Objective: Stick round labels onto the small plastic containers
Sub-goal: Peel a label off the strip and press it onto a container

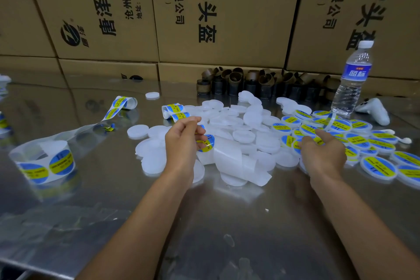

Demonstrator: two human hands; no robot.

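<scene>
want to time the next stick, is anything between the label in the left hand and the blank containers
Only the curled backing strip, draped over the blank containers just right of the left hand and its label. Others beside it lie uncovered.

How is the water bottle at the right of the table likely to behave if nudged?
Tall and narrow on a small base, the water bottle would probably tip rather than slide. Its ribbed clear wall looks thin, so it may dent under a grip. Once down, it would likely roll on the smooth metal table.
</scene>
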